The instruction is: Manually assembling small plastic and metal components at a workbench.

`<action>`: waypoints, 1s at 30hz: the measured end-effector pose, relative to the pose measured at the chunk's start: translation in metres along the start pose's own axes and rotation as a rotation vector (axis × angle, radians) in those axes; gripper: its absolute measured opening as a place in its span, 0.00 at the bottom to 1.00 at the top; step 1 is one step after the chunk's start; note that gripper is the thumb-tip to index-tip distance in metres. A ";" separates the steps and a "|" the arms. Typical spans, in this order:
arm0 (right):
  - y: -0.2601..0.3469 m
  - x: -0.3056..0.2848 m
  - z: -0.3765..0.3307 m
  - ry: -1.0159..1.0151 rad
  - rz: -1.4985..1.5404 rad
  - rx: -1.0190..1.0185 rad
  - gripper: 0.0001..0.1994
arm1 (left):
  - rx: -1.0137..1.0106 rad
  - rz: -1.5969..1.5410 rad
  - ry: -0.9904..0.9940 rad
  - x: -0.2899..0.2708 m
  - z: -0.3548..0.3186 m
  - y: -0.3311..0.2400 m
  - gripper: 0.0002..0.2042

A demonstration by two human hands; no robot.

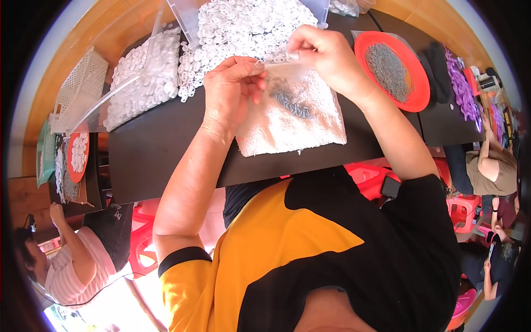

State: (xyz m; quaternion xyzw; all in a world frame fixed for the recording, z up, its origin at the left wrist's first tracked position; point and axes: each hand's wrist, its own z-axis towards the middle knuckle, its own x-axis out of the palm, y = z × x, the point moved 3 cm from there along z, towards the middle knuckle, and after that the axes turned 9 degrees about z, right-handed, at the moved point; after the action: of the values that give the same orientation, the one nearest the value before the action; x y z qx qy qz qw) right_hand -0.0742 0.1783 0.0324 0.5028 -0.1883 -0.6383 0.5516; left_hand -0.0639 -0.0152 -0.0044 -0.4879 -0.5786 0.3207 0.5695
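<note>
At the upper centre of the frame, both your hands are raised over a pale, fluffy cloth on the dark brown bench. Left hand: thumb and forefinger pinched on a small whitish piece, the other fingers curled. Right hand: fingertips brought together on a small white bit; too small to make out its exact shape. Your two hands are near each other but apart.

Below and between them, a loose cluster of small grey metal pieces lies on the cloth. Top centre, beyond your hands: a large heap of white oval plastic links, spilling towards you onto the bench. Upper left: a block-like mass of white plastic pieces beside that heap. Upper right, past your right wrist: a round red plastic tray bearing a pile of thin grey metal parts. Far right: a purple bundle on the bench.
</note>
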 end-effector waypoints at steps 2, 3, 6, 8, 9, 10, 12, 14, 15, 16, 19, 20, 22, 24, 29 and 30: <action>0.004 0.006 0.002 -0.017 0.164 0.098 0.05 | 0.003 -0.013 0.005 0.000 -0.001 0.000 0.05; 0.007 0.011 0.002 -0.032 0.329 0.195 0.05 | 0.005 -0.027 0.008 0.000 -0.001 0.000 0.05; 0.009 0.023 0.001 -0.066 0.504 0.282 0.05 | 0.007 -0.035 0.005 0.001 0.000 0.000 0.05; 0.010 0.027 0.001 -0.080 0.517 0.270 0.05 | 0.012 -0.048 0.009 0.001 -0.001 0.000 0.05; 0.009 0.029 0.001 -0.042 0.506 0.293 0.07 | 0.016 -0.060 0.017 0.001 -0.001 0.000 0.05; 0.008 0.030 0.001 -0.006 0.493 0.317 0.10 | 0.015 -0.061 0.016 0.002 -0.002 -0.001 0.05; 0.007 0.030 0.001 0.021 0.504 0.337 0.11 | 0.017 -0.006 0.026 0.005 -0.004 -0.003 0.06; 0.007 0.030 0.001 0.048 0.516 0.358 0.11 | 0.018 -0.041 0.031 0.003 -0.003 -0.002 0.05; 0.008 0.030 0.001 0.052 0.496 0.357 0.11 | 0.023 -0.076 0.037 0.003 -0.003 -0.002 0.04; 0.008 0.030 0.000 0.055 0.476 0.357 0.11 | 0.020 -0.076 0.038 0.003 -0.003 -0.001 0.04; 0.004 0.028 -0.002 -0.030 0.538 0.358 0.11 | 0.018 -0.089 0.021 0.002 -0.002 0.001 0.04; 0.005 0.028 -0.002 -0.029 0.539 0.359 0.11 | 0.018 -0.087 -0.002 0.001 -0.002 0.002 0.04; 0.009 0.023 -0.003 -0.078 0.541 0.278 0.10 | 0.017 -0.083 -0.024 0.000 -0.001 0.002 0.04; 0.011 0.025 -0.004 -0.094 0.536 0.276 0.10 | 0.027 -0.073 -0.043 0.001 -0.001 0.002 0.04; 0.009 0.029 -0.006 -0.098 0.549 0.248 0.09 | 0.035 -0.052 -0.043 0.003 -0.004 0.001 0.04; 0.010 0.029 -0.006 -0.098 0.545 0.243 0.09 | 0.038 -0.051 -0.045 0.003 -0.004 0.001 0.04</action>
State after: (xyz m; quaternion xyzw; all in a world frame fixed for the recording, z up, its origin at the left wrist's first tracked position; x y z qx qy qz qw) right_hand -0.0611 0.1514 0.0251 0.4646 -0.4178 -0.4628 0.6288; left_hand -0.0593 -0.0132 -0.0033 -0.4548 -0.5971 0.3279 0.5737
